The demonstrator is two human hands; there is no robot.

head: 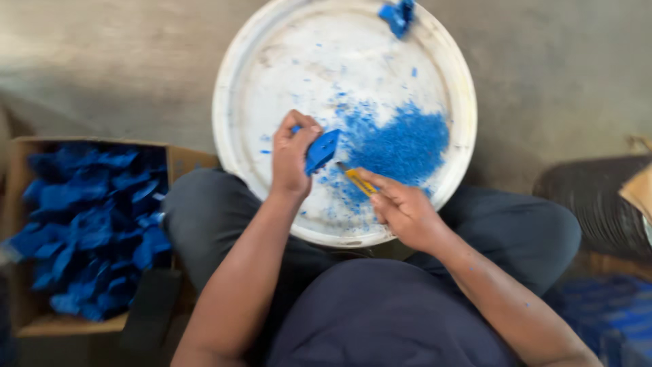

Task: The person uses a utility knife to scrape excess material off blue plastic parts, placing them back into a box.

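Note:
My left hand (292,155) grips a small blue plastic part (321,149) over a round white tray (238,88) that rests on my knees. My right hand (402,207) holds a yellow utility knife (358,180), its blade tip close to the lower edge of the blue part. A heap of blue plastic shavings (401,144) lies on the tray just right of the part. Another blue part (398,15) sits at the tray's far rim.
A cardboard box (20,204) filled with several blue plastic parts (88,224) stands on the floor to my left. At the lower right lie more blue items (611,312), beside a dark ribbed object (598,197). The floor beyond is grey concrete.

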